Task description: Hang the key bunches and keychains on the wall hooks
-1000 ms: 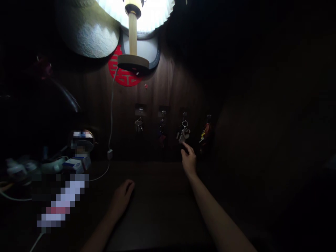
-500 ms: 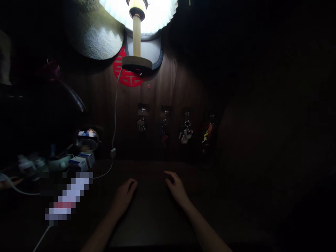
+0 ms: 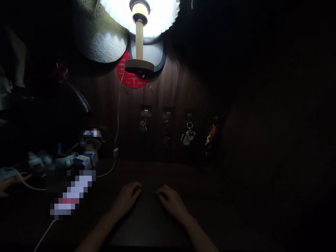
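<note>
Currently, the left hand [image 3: 127, 199] and right hand [image 3: 170, 202] rest empty on the dark tabletop [image 3: 149, 231], fingers loosely curled, clamped on nothing. A keyring with a white charm [image 3: 188, 138] hangs upright on the wall panel [image 3: 178, 91], up and rightward, nearer the right hand.

Both hands [image 3: 149, 199] side by side, palms down

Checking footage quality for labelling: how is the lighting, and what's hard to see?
In the head view, the lamp shade is blown out with glare, while the left hand and right hand sit dim in shadow; the right side fades nearly black, and a pixelated patch hides something at lower left.
</note>
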